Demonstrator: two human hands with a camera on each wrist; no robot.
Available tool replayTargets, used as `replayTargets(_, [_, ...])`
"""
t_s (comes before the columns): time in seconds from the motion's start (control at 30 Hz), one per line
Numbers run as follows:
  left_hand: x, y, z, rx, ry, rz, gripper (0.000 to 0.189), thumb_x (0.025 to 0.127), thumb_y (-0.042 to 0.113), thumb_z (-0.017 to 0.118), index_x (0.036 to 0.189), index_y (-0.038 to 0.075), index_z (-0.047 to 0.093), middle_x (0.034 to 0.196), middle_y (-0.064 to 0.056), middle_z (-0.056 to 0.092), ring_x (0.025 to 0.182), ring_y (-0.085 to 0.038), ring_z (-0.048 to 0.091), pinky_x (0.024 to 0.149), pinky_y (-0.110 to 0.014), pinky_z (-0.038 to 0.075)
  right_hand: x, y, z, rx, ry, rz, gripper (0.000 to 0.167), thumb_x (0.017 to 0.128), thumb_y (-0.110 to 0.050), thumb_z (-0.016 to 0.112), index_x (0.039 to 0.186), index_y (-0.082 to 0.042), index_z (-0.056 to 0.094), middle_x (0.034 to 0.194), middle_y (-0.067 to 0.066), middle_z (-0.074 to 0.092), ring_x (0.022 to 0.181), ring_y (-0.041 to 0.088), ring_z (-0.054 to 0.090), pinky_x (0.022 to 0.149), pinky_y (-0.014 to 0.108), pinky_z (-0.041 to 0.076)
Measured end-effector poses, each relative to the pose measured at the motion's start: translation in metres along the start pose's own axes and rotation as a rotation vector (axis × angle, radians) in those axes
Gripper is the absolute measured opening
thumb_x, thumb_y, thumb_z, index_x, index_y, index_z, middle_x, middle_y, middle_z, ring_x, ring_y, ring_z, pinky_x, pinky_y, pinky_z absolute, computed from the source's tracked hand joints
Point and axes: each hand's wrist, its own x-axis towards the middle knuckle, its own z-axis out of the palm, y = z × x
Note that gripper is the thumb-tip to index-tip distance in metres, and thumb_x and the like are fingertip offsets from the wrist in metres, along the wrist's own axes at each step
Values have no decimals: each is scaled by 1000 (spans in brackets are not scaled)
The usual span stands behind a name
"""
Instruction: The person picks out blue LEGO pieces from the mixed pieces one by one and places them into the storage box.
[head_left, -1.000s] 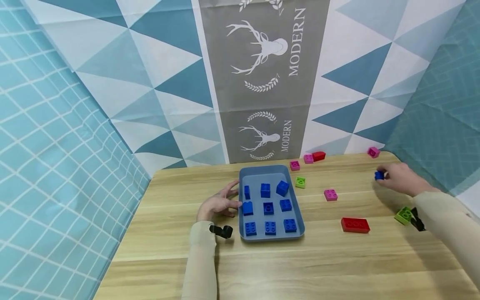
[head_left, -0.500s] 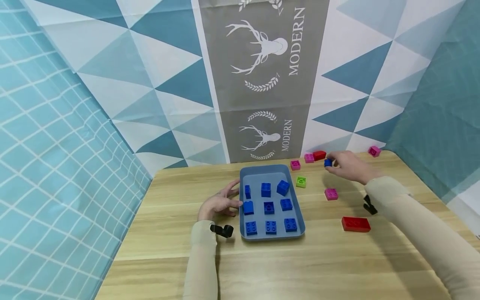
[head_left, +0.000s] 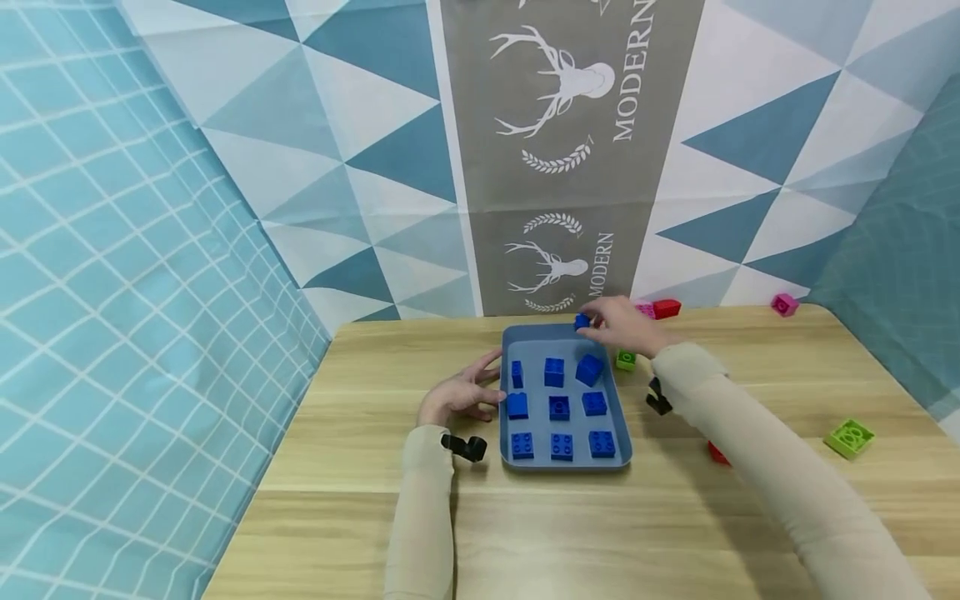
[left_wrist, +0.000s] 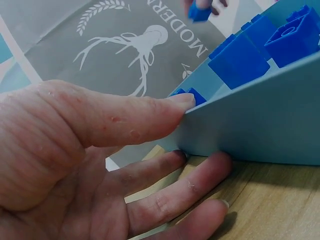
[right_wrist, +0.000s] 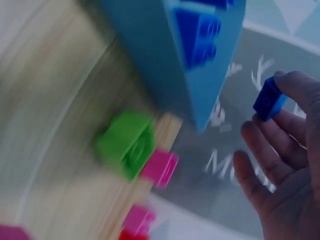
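My right hand (head_left: 626, 325) pinches a small blue toy brick (head_left: 582, 322) between thumb and fingers, above the far right corner of a blue-grey tray (head_left: 566, 470). In the right wrist view the pinched brick (right_wrist: 270, 100) is tilted, with the other fingers spread below it. Rows of several blue bricks (head_left: 559, 407) lie inside the tray. At the tray's left side rests my left hand (head_left: 463, 395). Its thumb (left_wrist: 145, 116) lies at the rim, and its relaxed fingers (left_wrist: 170, 200) reach toward the foot of the wall.
Just right of the tray lies a green brick (head_left: 626, 360). Pink (head_left: 645, 309) and red bricks (head_left: 667, 309) sit by the back edge, another pink one (head_left: 784, 305) farther right. A green brick (head_left: 850, 438) is at the right; a red brick (head_left: 717, 454) is partly behind my sleeve.
My right hand has carried the blue brick leftward from the right side of the table to above the tray. My left hand stays at the tray. The head view has shifted slightly.
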Motion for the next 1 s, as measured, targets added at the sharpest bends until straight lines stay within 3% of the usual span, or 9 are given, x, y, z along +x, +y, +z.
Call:
replayTargets(0.2, [-1, -5, 0, -5, -10, -1, 92, 95, 6, 69, 164, 37, 17, 169, -8, 26, 113, -29, 65, 76, -36, 57, 36, -10, 25, -62, -97, -46, 40, 90, -14, 78, 122, 6, 66, 111, 22, 72, 100, 34, 69, 93, 50, 57])
replayTargets(0.47, [-1, -3, 0, -15, -18, 8, 91, 95, 5, 69, 164, 37, 17, 169, -9, 27, 106, -26, 66, 71, -33, 57, 59, -16, 44, -182, -217, -34, 35, 86, -14, 82, 114, 2, 69, 105, 16, 69, 98, 31, 61, 95, 49, 54])
replayTargets(0.67, [0, 0, 0, -6, -15, 18, 90, 95, 6, 69, 164, 36, 19, 168, -10, 29, 108, -28, 67, 72, -34, 58, 64, -20, 53, -249, -267, 9, 33, 88, -21, 82, 112, -2, 71, 102, 12, 66, 97, 29, 59, 92, 48, 54])
replayTargets(1.0, [0, -2, 3, -4, 2, 22, 88, 95, 5, 69, 163, 37, 22, 168, -12, 29, 107, -30, 67, 72, -36, 59, 61, -25, 56, -239, -281, 33, 33, 87, -19, 83, 113, -2, 71, 102, 12, 66, 95, 28, 60, 91, 47, 55])
